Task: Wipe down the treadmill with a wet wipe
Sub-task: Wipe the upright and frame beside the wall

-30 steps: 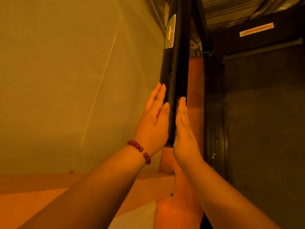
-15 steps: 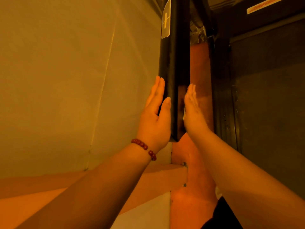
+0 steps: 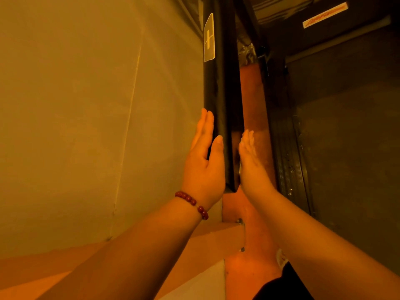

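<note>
Now | left hand point(image 3: 203, 169), right hand point(image 3: 251, 167) flat, fingers straight, sandwiching treadmill post point(image 3: 223, 94); wipe unclear | press evenly; stroke toward 12 o'clock

Treadmill post point(image 3: 220, 100) between left hand point(image 3: 204, 167) and right hand point(image 3: 252, 163); wall point(image 3: 86, 105) left.

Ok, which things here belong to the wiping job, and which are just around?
Job: black treadmill upright; left hand and right hand, flat against its sides; pale sliver by the right palm, possibly the wipe.
Around: wall; bead bracelet; orange floor.
</note>
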Demonstrator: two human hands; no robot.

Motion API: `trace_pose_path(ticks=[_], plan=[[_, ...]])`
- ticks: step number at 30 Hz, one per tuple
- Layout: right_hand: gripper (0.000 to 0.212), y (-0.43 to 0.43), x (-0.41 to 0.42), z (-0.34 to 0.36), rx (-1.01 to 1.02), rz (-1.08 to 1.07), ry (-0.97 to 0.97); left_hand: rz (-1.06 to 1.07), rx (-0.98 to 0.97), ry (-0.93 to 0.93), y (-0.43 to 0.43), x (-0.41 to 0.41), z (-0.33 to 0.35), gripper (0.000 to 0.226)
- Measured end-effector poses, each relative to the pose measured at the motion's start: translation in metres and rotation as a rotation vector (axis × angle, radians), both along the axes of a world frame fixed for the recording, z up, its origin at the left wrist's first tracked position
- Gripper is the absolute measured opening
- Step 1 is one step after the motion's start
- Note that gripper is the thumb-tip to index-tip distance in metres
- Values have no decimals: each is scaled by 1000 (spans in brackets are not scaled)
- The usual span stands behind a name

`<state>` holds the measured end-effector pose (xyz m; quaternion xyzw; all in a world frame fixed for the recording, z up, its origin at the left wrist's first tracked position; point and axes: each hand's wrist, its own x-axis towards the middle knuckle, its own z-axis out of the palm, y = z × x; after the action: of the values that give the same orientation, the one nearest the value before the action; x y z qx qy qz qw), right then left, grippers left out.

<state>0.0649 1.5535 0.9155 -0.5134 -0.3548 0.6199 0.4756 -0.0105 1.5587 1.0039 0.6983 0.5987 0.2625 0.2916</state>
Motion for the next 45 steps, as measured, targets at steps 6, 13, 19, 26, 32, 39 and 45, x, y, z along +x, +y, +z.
trace_pose_path(ticks=[6, 13, 19, 26, 32, 39, 45], plan=[[49, 14, 2, 27, 24, -114, 219, -8, -31, -50, 1, -3, -2, 44], [47, -5, 0, 25, 88, -109, -16, -36, -36, -41, 2, -5, -2, 45], [49, 7, 3, 42, -65, -102, 163, -23, -59, -55, 2, -4, 0, 45], [44, -18, 4, 47, 266, -51, 103, -17, -118, -5, 3, -1, 6, 46], [43, 22, 17, 51, 294, 18, 8, 55, -170, 38, 13, 2, 22, 46], [48, 1, 10, 35, 390, 25, 52, 99, -184, 25, 28, 18, 25, 46], [48, 42, 20, 43, 377, 15, 105, 108, -195, 50, 29, 20, 25, 47]])
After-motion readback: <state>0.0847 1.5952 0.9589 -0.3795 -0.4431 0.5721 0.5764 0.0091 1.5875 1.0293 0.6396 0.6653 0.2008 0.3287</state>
